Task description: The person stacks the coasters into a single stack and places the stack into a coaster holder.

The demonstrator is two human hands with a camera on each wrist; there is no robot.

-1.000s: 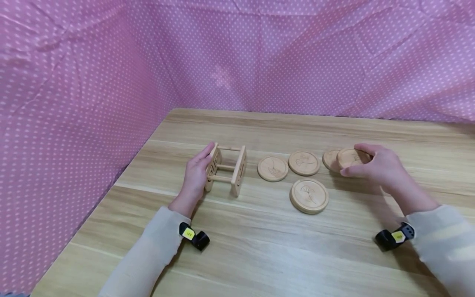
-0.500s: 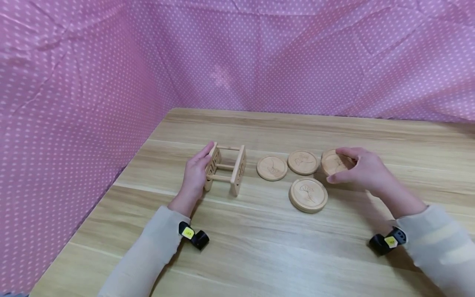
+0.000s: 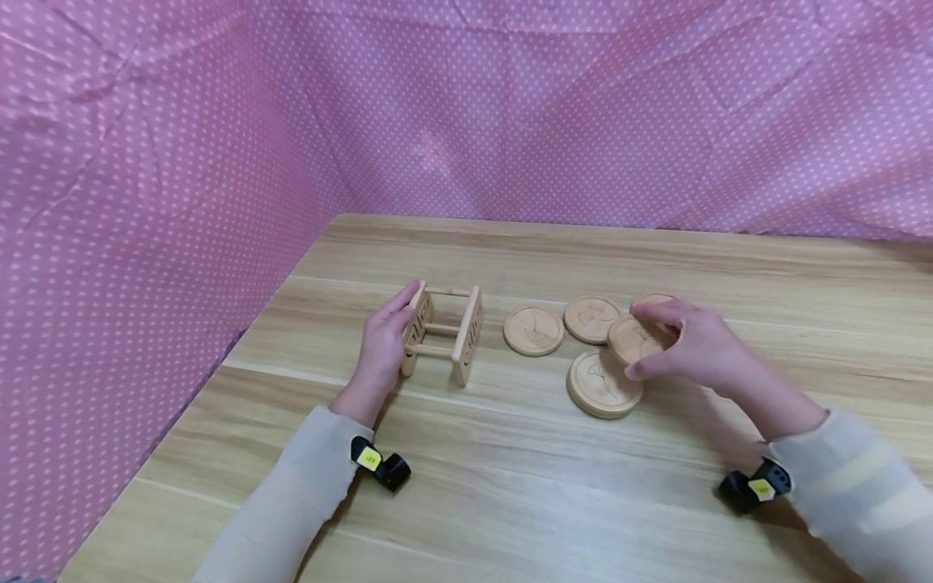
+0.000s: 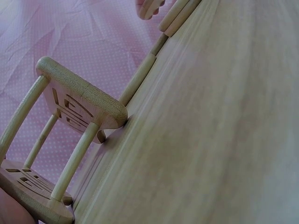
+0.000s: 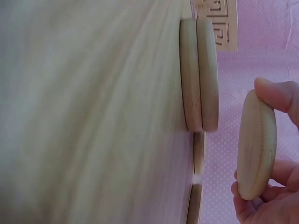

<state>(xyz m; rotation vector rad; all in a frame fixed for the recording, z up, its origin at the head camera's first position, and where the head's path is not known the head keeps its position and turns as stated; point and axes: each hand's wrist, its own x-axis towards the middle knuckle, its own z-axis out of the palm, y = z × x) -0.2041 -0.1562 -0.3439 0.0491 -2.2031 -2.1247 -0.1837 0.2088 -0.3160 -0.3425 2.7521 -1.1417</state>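
Observation:
My left hand [image 3: 381,338] lies with extended fingers along the outer left panel of a small wooden coaster holder [image 3: 469,336], which has cut-out side panels joined by rods. A sliver of that hand shows at the lower left corner of the left wrist view. With thumb and fingertips, my right hand [image 3: 700,344] pinches a round wooden coaster [image 3: 631,338] by its edges. In the right wrist view the held coaster [image 5: 254,144] is raised off the table, tilted. It overlaps a stack of two coasters [image 3: 599,390], engraved with a leaf, in the head view.
Two flat coasters, the left one [image 3: 534,331] and the middle one [image 3: 589,319], lie between holder and stack. Another coaster [image 3: 651,297] is partly hidden behind my right fingers. A pink dotted cloth [image 3: 466,121] hangs beyond the wooden table [image 3: 510,502].
My right hand has carried the held coaster leftward and toward me, from over the far right coaster to beside the stack. My left hand and the holder stay in place.

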